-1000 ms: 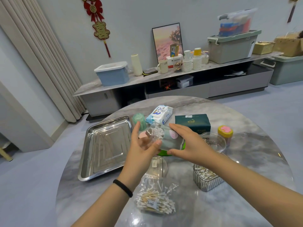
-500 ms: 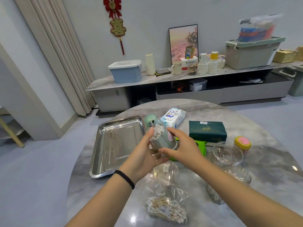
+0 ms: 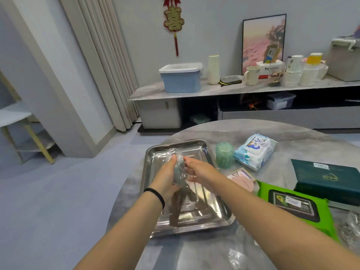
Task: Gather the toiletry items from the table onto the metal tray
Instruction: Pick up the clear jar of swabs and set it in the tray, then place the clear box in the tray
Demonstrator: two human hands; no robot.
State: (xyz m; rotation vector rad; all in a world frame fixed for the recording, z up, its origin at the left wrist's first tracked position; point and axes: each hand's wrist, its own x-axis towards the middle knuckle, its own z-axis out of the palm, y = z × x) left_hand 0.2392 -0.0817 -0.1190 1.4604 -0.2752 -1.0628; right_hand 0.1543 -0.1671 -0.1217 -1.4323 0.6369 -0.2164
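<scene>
**Swab container over the tray, both hands on it**

I have the clear swab container held above the middle of the metal tray, not yet set down. My left hand has its grip closed around the container's left side, thumb up near the top. My right hand presses against the right side, fingers curled on it, so both grips are holding the same item. The container looks tilted away from me, and I can see white swab tips through the wall near its upper end; motion blur keeps me from telling whether a lid is on.

Risks as I judge them: if the top is open and I lower it at this tilt, the swabs could spill across the tray. The tray floor is slick, polished metal, so a tall, narrow container set down off-vertical may tip or slide toward the rim. Releasing one hand before the base sits flat would make that more likely.

Plenty is left on the surface to my right: a green roll just beside the tray's far corner, a white-and-blue wipes pack, a pink packet, a green wipes pack and a dark green box. The tray holds nothing else yet, so space is no concern.
</scene>
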